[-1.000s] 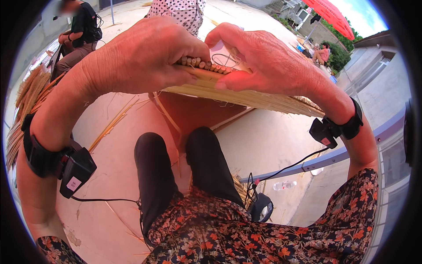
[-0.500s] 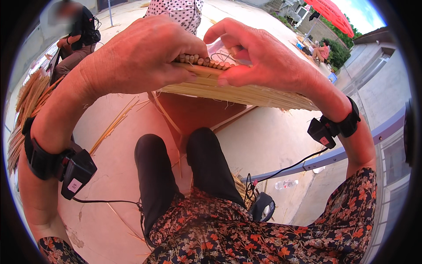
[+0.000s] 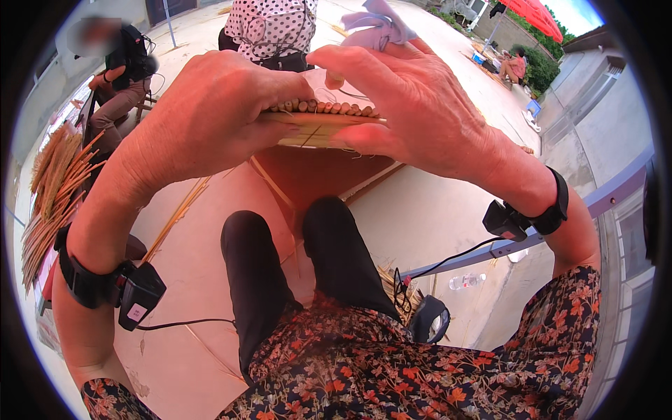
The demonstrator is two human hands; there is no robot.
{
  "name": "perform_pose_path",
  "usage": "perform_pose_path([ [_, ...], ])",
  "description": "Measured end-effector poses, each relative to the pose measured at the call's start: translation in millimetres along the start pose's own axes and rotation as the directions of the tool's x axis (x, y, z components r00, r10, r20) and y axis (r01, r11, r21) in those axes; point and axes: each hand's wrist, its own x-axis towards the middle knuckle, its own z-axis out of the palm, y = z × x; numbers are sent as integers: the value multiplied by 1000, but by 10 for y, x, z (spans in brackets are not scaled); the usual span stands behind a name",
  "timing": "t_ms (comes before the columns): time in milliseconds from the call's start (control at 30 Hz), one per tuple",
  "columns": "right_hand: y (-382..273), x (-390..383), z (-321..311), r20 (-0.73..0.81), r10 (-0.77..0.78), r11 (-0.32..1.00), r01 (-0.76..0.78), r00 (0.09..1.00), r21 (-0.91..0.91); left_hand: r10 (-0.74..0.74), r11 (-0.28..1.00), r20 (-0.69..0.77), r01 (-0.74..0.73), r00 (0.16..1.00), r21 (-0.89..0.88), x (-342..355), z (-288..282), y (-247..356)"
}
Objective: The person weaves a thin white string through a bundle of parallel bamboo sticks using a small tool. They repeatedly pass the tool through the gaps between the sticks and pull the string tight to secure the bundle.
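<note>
A row of straw-coloured stalks (image 3: 320, 107), set side by side with their cut ends showing, spans the gap between my hands. My left hand (image 3: 210, 112) pinches its left end, thumb on the near side and fingers over the top. At the right end is my right hand (image 3: 427, 105), its thumb against the near face and its fingers curled over the far side. A thin strand shows near the right index fingertip. Beyond that hand is a pale lilac cloth (image 3: 381, 24); whether I hold it I cannot tell. Below is a brown board-like surface (image 3: 322, 171).
A person in a dotted top (image 3: 273, 31) is just beyond the stalks. Another person (image 3: 122, 70) sits at far left, near a heap of loose stalks (image 3: 59, 189). A metal bar (image 3: 455, 262), a plastic bottle (image 3: 467, 281) and a dark bag (image 3: 428, 318) lie to my right.
The stalk row has turned, so less of its long side shows on the right. My right hand has shifted slightly down, and the lilac cloth has come into view above it.
</note>
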Motion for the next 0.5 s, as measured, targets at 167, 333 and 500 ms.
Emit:
perform_pose_path([
  [167,-809,-958,92,-13,252,921,-236,968,309,-73,994,22,71,997,85,-262,351,449],
  [333,-1278,-1469,788,575,758,-497,-299,308,815,-103,993,-15,104,995,53,-323,893,875],
  [500,-1450,-1511,1216,581,795,-587,-23,173,809,-131,982,9,129,991,136,-469,1225,1093],
])
